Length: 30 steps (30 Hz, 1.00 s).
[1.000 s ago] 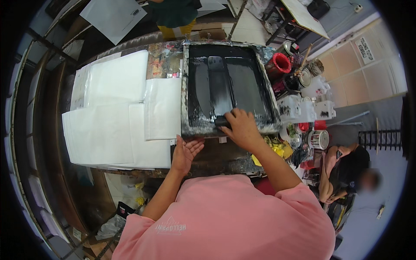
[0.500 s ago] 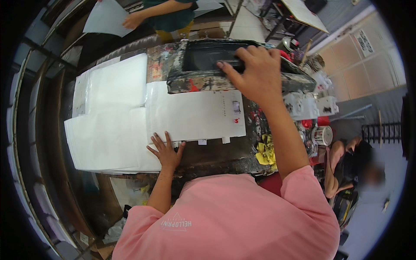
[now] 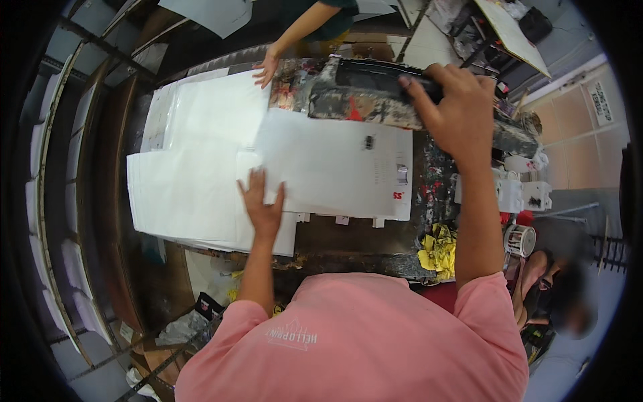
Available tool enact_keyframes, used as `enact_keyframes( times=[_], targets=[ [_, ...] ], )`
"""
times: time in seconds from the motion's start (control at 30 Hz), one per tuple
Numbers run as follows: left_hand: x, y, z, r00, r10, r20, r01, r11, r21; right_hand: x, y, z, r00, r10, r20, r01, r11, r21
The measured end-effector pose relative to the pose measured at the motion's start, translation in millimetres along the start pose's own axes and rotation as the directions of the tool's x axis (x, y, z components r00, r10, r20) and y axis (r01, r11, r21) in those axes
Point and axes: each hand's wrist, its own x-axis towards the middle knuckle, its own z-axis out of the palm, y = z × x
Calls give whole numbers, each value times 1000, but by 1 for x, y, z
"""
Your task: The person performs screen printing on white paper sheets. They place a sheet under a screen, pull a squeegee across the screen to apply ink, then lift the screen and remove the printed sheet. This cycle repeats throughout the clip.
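Note:
My right hand [image 3: 459,107] is closed on a dark bar, likely a squeegee [image 3: 430,88], at the ink-stained screen printing frame [image 3: 368,107]. The frame's near side stands above the far edge of a white sheet [image 3: 321,164]. On that sheet are a small black mark [image 3: 369,142], a purple mark [image 3: 402,174] and red print [image 3: 398,195]. My left hand [image 3: 262,208], fingers spread, rests near the sheet's left end, over the white paper stack [image 3: 187,187]. Across the table, another person's open hand [image 3: 266,69] is over the stack's far edge.
Crumpled yellow material [image 3: 439,251] lies right of the sheet on the paint-spattered table [image 3: 335,244]. White containers [image 3: 519,191] and a can [image 3: 520,240] stand at the right. Shelves with paper [image 3: 50,167] line the left. Another person [image 3: 556,295] sits at the right.
The view has shifted, moving the table rightward in the picture. More of the printed sheet shows, including the black mark. The other person's hand has come over the paper stack.

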Motion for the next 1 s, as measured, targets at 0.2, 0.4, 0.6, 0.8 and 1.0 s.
enact_keyframes(
  times=[0.2,0.4,0.6,0.8,1.0],
  targets=[
    [34,-82,-51,959,-275,-69,279,867,413,-22,-3,2,1000,-3,-17,2,999,-36],
    [-44,54,71,767,422,483,-420,900,-119,-36,-1,9,999,-8,-49,7,1000,-16],
    [-104,113,148,729,192,657,-285,958,36,-33,2,5,999,-39,-28,39,999,-13],
    [-103,107,151,697,146,702,-202,979,-4,-29,2,5,999,19,-31,-17,998,59],
    [-79,123,145,654,166,738,-201,979,-42,-9,10,3,997,49,53,-53,995,81]
  ],
)
